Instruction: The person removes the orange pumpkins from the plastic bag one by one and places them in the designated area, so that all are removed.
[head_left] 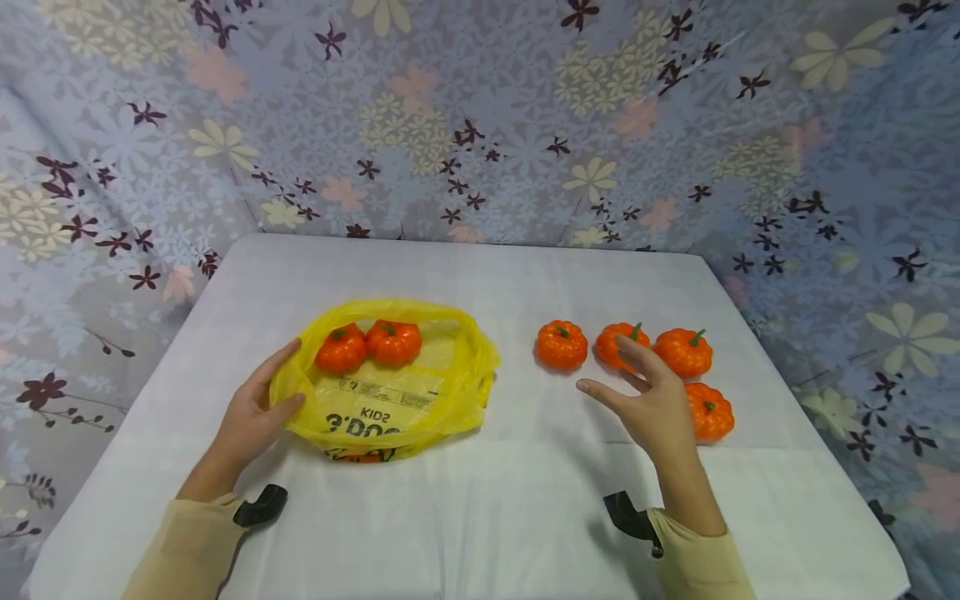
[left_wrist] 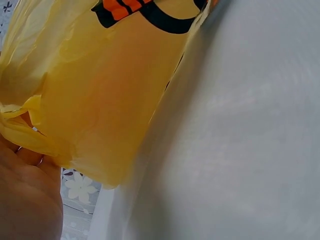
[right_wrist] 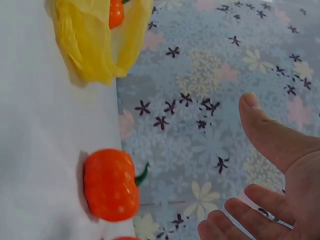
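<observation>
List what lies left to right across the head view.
Left hand → yellow bag with two pumpkins inside → lone pumpkin → right hand → far-right pumpkin.

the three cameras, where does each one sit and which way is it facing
Head: worn on the head, looking forward and down at the white table; both forearms, the left hand gripping the yellow bag and the open right hand above the loose pumpkins show.
Left wrist: low beside the table, looking along the bag; only the palm shows.
Right wrist: looking past the open palm across the table edge at one pumpkin and the floral backdrop.
Shared: all three show the yellow bag.
</observation>
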